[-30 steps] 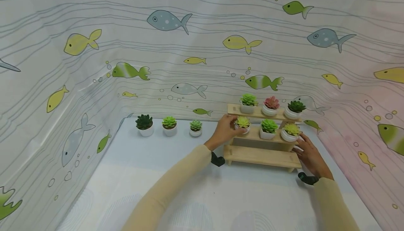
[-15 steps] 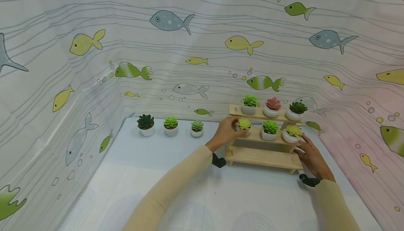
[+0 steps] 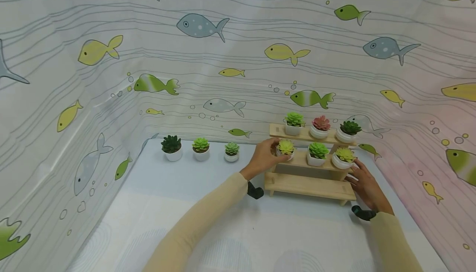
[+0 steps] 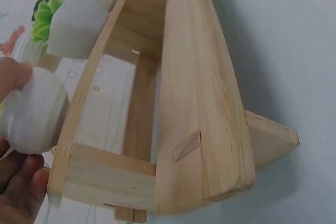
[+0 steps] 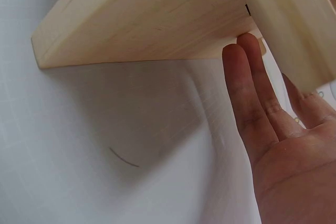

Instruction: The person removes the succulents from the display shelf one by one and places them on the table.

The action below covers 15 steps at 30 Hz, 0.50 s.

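Note:
A light wooden three-tier stand bears small potted succulents on its top and middle tiers. At the left end of the middle tier, my left hand grips the white pot of a yellow-green succulent. In the left wrist view, thumb and fingers lie on opposite sides of that white pot. My right hand is at the stand's right end, below another yellow-green succulent. The right wrist view has two straight fingers against the wooden side; other fingers are partly hidden behind a board.
Left of the stand, a dark green succulent, a bright green one and a pale green one stand in a row on the pale table. A bright green succulent sits mid-tier. Fish-patterned sheeting encloses the back and sides.
The gripped succulent shifts very slightly left with my left hand on it. My right hand stays at the stand's end. The head view shifts a little.

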Each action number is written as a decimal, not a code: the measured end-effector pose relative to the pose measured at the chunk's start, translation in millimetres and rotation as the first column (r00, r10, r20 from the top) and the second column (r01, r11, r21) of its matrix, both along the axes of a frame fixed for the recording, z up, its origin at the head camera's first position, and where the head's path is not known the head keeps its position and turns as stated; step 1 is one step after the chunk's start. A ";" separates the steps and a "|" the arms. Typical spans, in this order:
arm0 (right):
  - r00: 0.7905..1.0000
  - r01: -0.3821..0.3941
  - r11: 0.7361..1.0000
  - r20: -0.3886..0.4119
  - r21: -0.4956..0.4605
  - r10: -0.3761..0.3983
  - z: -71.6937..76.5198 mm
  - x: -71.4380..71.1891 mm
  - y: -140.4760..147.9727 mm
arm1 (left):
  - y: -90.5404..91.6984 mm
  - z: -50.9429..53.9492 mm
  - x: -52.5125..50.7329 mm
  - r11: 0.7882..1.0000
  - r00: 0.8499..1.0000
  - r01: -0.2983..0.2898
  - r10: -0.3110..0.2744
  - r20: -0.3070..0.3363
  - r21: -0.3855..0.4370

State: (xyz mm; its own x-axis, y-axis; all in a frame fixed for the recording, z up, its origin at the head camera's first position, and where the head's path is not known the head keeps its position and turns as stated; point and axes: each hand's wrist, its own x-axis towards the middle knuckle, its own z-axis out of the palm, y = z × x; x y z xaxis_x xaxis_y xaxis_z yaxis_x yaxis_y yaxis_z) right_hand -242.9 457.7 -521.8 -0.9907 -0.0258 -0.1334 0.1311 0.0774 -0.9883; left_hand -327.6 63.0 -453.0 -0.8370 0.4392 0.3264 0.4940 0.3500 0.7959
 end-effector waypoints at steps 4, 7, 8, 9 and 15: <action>1.000 0.000 1.000 0.003 0.010 0.000 -0.1 -0.8 -0.5 | -8.4 -2.1 0.3 1.000 1.000 0.004 -0.004 -0.007 0.021; 1.000 0.001 1.000 0.008 0.011 -0.001 0.1 -1.0 -1.0 | -15.4 -3.7 0.2 1.000 1.000 0.005 -0.005 -0.014 0.031; 1.000 0.000 1.000 0.009 0.011 0.000 0.3 -1.0 -1.1 | -17.8 -4.0 0.4 0.999 1.000 0.004 -0.004 -0.013 0.033; 1.000 0.002 1.000 0.009 0.010 -0.002 0.4 -1.0 -1.1 | -20.1 -4.4 0.4 0.999 1.000 0.002 -0.002 -0.012 0.034; 1.000 0.007 1.000 0.000 -0.010 -0.007 0.8 0.4 -2.2 | -33.6 -3.0 1.1 1.000 1.000 -0.022 0.022 -0.015 0.016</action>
State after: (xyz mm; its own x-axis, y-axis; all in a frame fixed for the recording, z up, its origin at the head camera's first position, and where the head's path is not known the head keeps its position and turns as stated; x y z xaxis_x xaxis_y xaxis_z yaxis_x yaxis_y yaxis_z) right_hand -242.5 455.5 -520.9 -0.9909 -0.0197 -0.1329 0.1313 0.0668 -0.9891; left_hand -326.5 29.4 -456.0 -0.8415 0.4152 0.3457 0.4980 0.3480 0.7943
